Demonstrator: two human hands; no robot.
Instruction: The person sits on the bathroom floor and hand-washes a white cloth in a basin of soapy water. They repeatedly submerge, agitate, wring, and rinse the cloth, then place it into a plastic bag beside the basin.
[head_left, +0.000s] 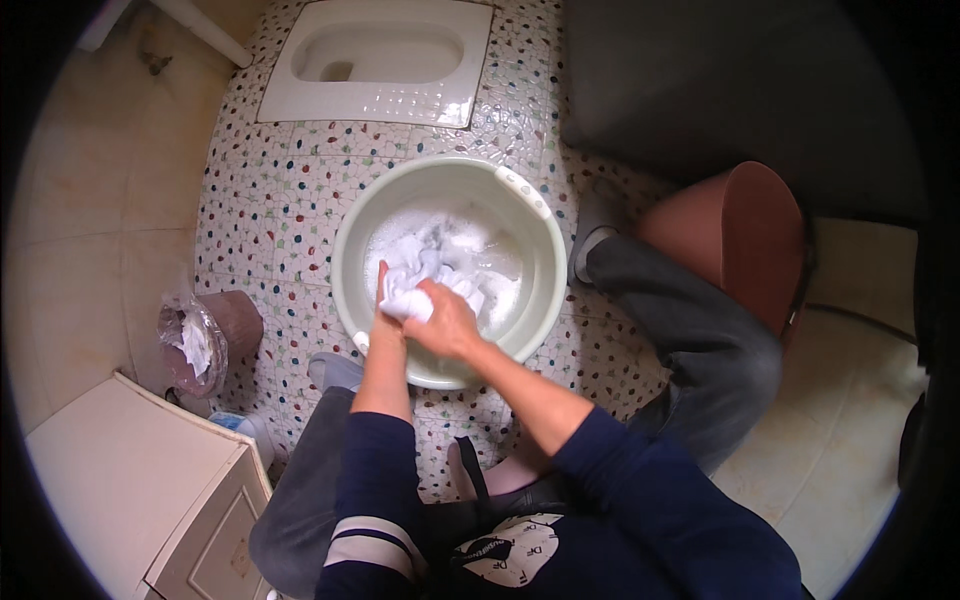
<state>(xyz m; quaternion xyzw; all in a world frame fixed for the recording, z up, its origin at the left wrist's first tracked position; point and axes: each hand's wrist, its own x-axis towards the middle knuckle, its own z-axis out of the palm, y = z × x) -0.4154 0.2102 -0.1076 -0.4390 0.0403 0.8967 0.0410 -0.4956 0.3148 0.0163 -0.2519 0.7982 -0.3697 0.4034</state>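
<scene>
A round pale green plastic basin (450, 169) stands on the floor between my feet, holding sudsy water. White wet cloth (427, 266) bunches over its near left part, partly in the foam. My right hand (444, 319) is closed on a wad of this cloth, thumb on top. Just left of it, my left hand (384, 300) lies against the same cloth with its thumb side up; most of its fingers are hidden under the fabric, so its grip does not show.
Beyond the basin a squat toilet (420, 105) is set in the patterned tile floor. At left are a lined waste bin (244, 322) and a cabinet (135, 465). A reddish-brown bin or bucket (690, 225) stands at right, behind my leg.
</scene>
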